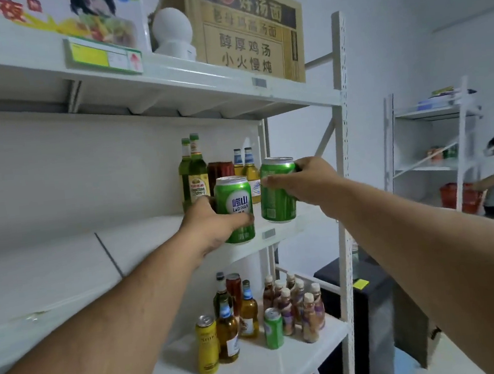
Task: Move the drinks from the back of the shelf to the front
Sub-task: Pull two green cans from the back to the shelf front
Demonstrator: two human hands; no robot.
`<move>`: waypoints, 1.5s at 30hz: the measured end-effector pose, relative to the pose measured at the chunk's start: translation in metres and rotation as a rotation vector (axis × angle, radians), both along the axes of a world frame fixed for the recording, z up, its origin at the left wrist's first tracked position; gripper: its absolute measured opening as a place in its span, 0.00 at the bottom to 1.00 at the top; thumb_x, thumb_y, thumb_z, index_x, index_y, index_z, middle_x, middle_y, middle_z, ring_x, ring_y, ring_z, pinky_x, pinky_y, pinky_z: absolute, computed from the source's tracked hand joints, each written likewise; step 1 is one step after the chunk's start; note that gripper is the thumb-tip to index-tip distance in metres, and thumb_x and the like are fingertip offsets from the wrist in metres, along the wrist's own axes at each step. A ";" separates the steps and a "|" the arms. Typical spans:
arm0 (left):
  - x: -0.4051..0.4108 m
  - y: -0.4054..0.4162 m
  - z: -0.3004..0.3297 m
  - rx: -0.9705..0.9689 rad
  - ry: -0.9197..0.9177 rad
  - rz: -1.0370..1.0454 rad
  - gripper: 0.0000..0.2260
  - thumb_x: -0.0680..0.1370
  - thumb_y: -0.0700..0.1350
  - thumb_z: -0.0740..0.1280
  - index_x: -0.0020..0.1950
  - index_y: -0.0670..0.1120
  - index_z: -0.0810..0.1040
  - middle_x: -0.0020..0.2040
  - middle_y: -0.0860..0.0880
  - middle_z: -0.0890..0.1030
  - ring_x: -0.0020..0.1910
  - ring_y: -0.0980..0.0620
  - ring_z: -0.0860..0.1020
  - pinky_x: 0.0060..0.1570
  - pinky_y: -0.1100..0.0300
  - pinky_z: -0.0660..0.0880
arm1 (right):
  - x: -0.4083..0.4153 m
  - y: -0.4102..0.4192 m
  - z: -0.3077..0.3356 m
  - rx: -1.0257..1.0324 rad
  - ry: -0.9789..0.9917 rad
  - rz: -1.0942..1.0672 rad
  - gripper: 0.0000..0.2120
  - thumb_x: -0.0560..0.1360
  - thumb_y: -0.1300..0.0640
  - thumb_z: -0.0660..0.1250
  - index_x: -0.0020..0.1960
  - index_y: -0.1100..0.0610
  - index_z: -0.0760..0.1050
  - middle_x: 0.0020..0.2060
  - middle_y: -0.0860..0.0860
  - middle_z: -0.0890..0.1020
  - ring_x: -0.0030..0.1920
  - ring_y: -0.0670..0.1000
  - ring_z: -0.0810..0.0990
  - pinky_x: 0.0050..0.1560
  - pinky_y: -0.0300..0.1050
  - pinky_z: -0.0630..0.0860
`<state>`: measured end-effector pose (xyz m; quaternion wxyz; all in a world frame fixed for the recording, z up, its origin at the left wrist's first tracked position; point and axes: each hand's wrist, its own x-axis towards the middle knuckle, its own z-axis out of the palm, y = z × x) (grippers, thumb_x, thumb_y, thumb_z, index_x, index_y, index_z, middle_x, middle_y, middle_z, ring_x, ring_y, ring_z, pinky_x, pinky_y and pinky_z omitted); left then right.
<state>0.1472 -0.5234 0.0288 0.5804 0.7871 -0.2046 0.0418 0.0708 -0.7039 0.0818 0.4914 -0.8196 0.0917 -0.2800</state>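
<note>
My left hand (213, 228) grips a green Laoshan can (233, 200) at the front edge of the white middle shelf (142, 246). My right hand (306, 182) holds a second green can (277, 192) just to its right, slightly tilted, its base at the shelf's front. Behind them at the back stand two green bottles (193, 174), dark red cans (220, 169) and two amber bottles (248, 168).
The lower shelf (258, 365) carries a yellow can (207, 345), amber bottles, a green can (273, 327) and several small bottles. A cardboard box (249, 28) and a white globe sit on top. A person stands at another rack (437, 148) to the far right.
</note>
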 end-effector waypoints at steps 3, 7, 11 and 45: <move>0.015 -0.035 -0.001 0.018 -0.007 0.007 0.30 0.67 0.49 0.84 0.64 0.47 0.78 0.57 0.48 0.84 0.55 0.49 0.82 0.54 0.54 0.78 | 0.013 -0.036 -0.002 0.005 -0.002 -0.015 0.18 0.67 0.48 0.80 0.48 0.57 0.81 0.42 0.52 0.84 0.38 0.47 0.81 0.34 0.39 0.76; 0.041 -0.078 -0.003 0.052 -0.028 0.018 0.30 0.67 0.50 0.84 0.65 0.47 0.76 0.57 0.49 0.83 0.54 0.50 0.81 0.53 0.54 0.77 | 0.037 -0.080 -0.006 0.002 -0.005 -0.025 0.16 0.68 0.47 0.80 0.47 0.57 0.80 0.39 0.51 0.83 0.36 0.47 0.79 0.32 0.38 0.73; 0.073 -0.115 -0.005 0.044 -0.042 0.000 0.28 0.69 0.48 0.83 0.64 0.48 0.75 0.57 0.49 0.82 0.55 0.49 0.80 0.52 0.54 0.75 | 0.070 -0.118 -0.013 -0.004 -0.028 -0.048 0.17 0.68 0.48 0.79 0.49 0.56 0.81 0.40 0.51 0.83 0.36 0.46 0.80 0.31 0.36 0.72; 0.275 -0.289 0.005 0.045 -0.030 0.377 0.28 0.64 0.47 0.85 0.61 0.49 0.80 0.52 0.51 0.87 0.51 0.49 0.86 0.58 0.49 0.83 | 0.395 -0.307 -0.041 0.025 -0.004 0.276 0.12 0.64 0.52 0.82 0.42 0.56 0.85 0.37 0.50 0.87 0.41 0.51 0.86 0.45 0.45 0.83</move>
